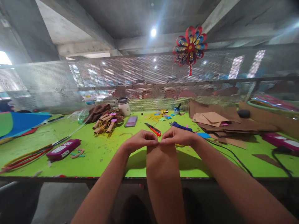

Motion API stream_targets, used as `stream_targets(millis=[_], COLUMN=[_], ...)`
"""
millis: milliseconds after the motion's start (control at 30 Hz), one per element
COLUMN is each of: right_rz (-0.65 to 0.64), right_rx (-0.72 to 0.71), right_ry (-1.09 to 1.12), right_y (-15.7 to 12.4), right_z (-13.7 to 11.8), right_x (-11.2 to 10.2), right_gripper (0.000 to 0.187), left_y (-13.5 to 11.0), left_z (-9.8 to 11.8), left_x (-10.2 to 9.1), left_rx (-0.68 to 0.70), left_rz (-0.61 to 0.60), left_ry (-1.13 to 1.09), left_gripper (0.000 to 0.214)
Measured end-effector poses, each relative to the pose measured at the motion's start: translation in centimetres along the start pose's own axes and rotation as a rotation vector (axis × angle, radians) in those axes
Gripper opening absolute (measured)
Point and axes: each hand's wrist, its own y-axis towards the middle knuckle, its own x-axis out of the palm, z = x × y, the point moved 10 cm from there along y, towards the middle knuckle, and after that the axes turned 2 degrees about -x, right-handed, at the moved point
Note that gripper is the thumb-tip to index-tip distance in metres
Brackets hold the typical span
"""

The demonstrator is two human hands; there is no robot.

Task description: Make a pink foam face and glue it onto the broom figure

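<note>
My left hand [140, 140] and my right hand [177, 136] meet above the near edge of the green table [98, 155]. Both pinch the top edge of a long brown paper strip [163, 174], which hangs down from my fingers toward me. The fingers of each hand are curled tight on that edge, thumbs touching. An orange utility knife [153, 128] lies on the table just beyond my hands. Blue-handled scissors [180, 126] rest behind my right hand.
Brown paper rolls [105, 123], a white jar [124, 106] and a purple pad [131, 121] lie at centre left. Brown card sheets [224, 123] are stacked at right; a magenta box [63, 149] and blue sheets [21, 123] at left. A paper pinwheel [190, 46] hangs on the mesh screen.
</note>
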Motion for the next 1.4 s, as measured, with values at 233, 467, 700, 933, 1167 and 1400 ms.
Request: stream_targets(millis=[233,467,700,933,1167,1400], right_rz=[0.039,0.148,0.141,0.118,0.235,0.429], right_rx=[0.015,-0.053,-0.147,-0.128,-0.104,-0.125], right_ry=[-0.044,-0.031,0.130,0.010,-0.165,-0.040], right_y=[-0.3,-0.3,-1.0,-0.6,-0.6,-0.7], right_z=[0.1,-1.1,-2.9,-2.9,-2.6,-2.1], right_x=[-0.8,-1.6,-1.0,-0.2,-0.9,-2.6], right_gripper=[0.029,0.036,0.044,0.038,0.036,0.020], left_y=[-0.3,-0.8,-1.4,-1.3,-1.8,-1.4], left_z=[1.0,1.9,2.9,4.1,4.6,4.4], left_x=[-0.1,0.1,-0.7,-1.4,-1.8,-1.3], left_rx=[0.018,0.074,0.132,0.218,0.254,0.220], left_rz=[0.021,-0.008,0.085,0.164,0.215,0.225], left_ry=[-0.006,0.008,-0.154,0.011,0.119,0.236], left_gripper=[0.028,0.031,0.033,0.029,0.023,0.025])
